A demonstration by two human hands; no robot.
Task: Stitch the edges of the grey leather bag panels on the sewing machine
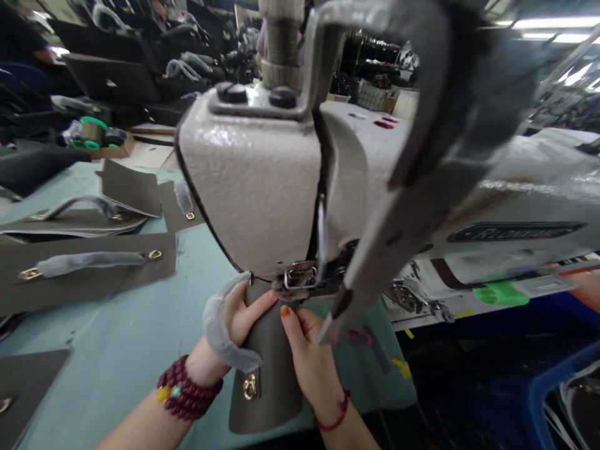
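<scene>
A grey-brown bag panel (269,375) lies under the presser area (300,278) of a sewing machine (248,187). My left hand (240,319) grips the panel's left side, thumb stretched across its surface; its other fingers are partly hidden behind the machine head. A plastic-wrapped handle (216,325) arches over this hand, with a gold metal fitting (250,386) at its near end. On the panel's right edge, my right hand (307,337) pinches the material, thumb on top and fingers curled. The needle point is hidden from me.
Panels with wrapped handles (94,262) lie at left on the pale blue-green table (187,331). Thread spools (91,134) sit behind. A grey metal lever (375,250) slants down at right. Pink scissor-like handles (360,336) lie by my right hand; a blue bin (539,394) stands lower right.
</scene>
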